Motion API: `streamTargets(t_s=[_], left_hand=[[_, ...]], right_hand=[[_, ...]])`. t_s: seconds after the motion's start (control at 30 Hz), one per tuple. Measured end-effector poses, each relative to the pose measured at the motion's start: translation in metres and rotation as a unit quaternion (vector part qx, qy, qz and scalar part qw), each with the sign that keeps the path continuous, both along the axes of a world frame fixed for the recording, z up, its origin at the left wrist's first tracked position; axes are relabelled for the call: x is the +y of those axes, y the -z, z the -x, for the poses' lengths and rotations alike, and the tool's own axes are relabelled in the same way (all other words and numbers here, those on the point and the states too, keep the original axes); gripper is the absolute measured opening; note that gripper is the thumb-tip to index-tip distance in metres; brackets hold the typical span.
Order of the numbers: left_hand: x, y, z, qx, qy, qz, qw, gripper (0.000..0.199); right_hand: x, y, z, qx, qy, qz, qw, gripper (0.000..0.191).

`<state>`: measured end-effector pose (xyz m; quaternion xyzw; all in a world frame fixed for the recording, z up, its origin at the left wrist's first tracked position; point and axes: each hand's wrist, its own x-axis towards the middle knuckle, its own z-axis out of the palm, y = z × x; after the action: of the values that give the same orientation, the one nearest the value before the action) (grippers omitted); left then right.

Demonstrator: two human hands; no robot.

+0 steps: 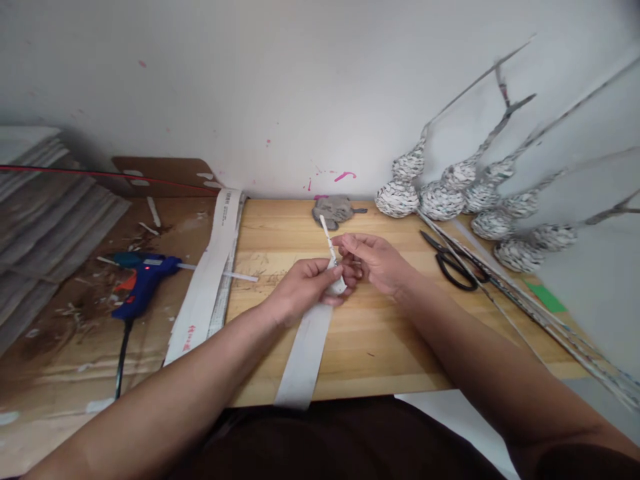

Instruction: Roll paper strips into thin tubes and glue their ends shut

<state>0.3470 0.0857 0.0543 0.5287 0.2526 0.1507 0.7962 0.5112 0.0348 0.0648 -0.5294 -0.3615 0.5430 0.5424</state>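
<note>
A long white paper strip (pixel 304 357) runs from the table's front edge up to my hands. Its upper end is rolled into a thin tube (pixel 326 230) that points up and away from me. My left hand (pixel 307 283) is closed on the strip where flat paper turns into the roll, thumb on top. My right hand (pixel 375 263) is curled at the right side of the roll, its fingertips against the paper; part of that grip is hidden. Behind the tube's tip lies a crumpled grey cloth-like lump (pixel 337 209) by the wall.
A stack of flat paper strips (pixel 205 280) lies to the left, beside a blue hot glue gun (pixel 147 283) on cardboard (pixel 165 230). Black scissors (pixel 457 267) and several thin paper rods (pixel 525 307) lie right. Woven paper gourds (pixel 397 199) line the wall. Bundled paper stands far left (pixel 45 227).
</note>
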Motion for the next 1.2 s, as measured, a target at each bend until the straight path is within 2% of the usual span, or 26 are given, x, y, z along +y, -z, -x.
streamTargets(t_s=[0.13,0.2,0.33,0.47,0.6,0.73,1.03,1.2], left_hand=[[0.011,-0.004,0.000,-0.014,-0.111,0.015,0.994,0.031],[0.014,-0.007,0.001,-0.016,-0.137,0.023,0.990,0.029],[0.016,-0.008,0.001,-0.013,-0.133,0.036,0.990,0.028],[0.021,-0.005,0.002,-0.014,-0.157,0.053,0.986,0.023],[0.026,-0.003,0.002,-0.024,-0.154,0.081,0.984,0.021],[0.026,0.000,0.002,-0.028,-0.117,0.080,0.989,0.024],[0.028,0.004,0.002,-0.017,-0.123,0.070,0.990,0.025],[0.027,0.007,0.002,-0.027,-0.106,0.071,0.992,0.029]], right_hand=[[-0.001,0.001,0.008,-0.094,0.013,-0.005,0.995,0.037],[-0.001,0.005,0.014,-0.134,0.007,-0.016,0.991,0.036],[-0.001,0.016,0.022,-0.173,0.011,-0.077,0.982,0.027],[-0.002,0.016,0.023,-0.199,0.023,-0.034,0.979,0.026],[-0.003,0.009,0.022,-0.108,0.005,0.028,0.994,0.026],[-0.002,0.010,0.020,-0.016,-0.020,0.030,0.999,0.036],[-0.002,0.009,0.019,-0.148,0.020,-0.001,0.989,0.028],[0.000,0.014,0.020,-0.108,0.025,-0.002,0.994,0.032]])
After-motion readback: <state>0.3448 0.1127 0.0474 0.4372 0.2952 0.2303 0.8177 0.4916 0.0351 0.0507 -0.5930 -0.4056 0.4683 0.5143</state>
